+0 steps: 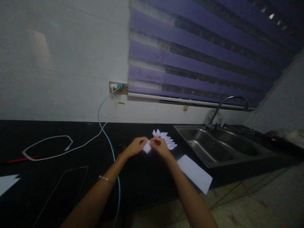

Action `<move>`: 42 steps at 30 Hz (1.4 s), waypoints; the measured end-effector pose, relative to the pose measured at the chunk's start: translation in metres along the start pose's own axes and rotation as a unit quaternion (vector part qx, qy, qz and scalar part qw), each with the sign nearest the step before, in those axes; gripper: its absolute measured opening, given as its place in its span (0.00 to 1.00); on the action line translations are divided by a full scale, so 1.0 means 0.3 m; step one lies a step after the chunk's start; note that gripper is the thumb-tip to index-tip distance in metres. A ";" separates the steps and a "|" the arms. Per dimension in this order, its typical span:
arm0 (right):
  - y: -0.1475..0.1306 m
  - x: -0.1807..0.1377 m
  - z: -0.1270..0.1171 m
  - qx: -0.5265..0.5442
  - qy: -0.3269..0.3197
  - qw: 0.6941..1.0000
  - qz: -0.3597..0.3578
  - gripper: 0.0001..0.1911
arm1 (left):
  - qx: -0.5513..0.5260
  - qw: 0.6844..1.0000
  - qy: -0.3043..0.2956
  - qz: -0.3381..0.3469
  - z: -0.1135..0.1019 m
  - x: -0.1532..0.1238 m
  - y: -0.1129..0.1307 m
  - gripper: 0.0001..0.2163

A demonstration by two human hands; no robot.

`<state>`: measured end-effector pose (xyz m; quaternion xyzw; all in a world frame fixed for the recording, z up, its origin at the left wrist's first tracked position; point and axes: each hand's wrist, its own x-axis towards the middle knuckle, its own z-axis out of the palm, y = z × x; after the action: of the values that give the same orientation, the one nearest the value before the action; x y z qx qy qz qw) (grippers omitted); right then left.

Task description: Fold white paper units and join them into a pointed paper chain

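Observation:
Between my two hands is a small folded piece of white paper (147,147), shaped like a diamond. My left hand (138,145) pinches its upper left edge, and my right hand (159,145) grips the upper right side. Just behind my right hand lies a cluster of pointed, folded white paper pieces (169,142), partly hidden by that hand. A flat white rectangle of paper (196,173) rests on the black counter (142,180) to the right of my right forearm.
At the right is a double steel sink (206,145) with a curved faucet (223,101). White (87,144) and teal (109,142) cables run from the wall socket (118,87) across the counter. More white paper (7,183) and a thin red object (23,159) lie far left.

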<state>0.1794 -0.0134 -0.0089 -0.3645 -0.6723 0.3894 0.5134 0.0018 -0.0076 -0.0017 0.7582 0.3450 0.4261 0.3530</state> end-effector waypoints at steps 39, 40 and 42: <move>0.019 -0.016 -0.009 -0.006 -0.070 0.995 0.070 0.17 | -0.052 0.994 -0.076 -0.063 -0.002 -0.018 -0.006 0.24; 0.018 -0.018 -0.011 -0.003 -0.075 0.995 0.066 0.17 | -0.054 0.995 -0.067 -0.060 -0.003 -0.017 -0.006 0.24; 0.016 -0.023 -0.012 0.003 -0.094 0.994 0.063 0.16 | -0.042 0.998 -0.036 -0.039 -0.004 -0.014 -0.005 0.23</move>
<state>0.1846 -0.0168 -0.0153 -0.3664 -0.6923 0.4550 0.4236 -0.0013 -0.0100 -0.0041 0.7436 0.3435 0.3981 0.4129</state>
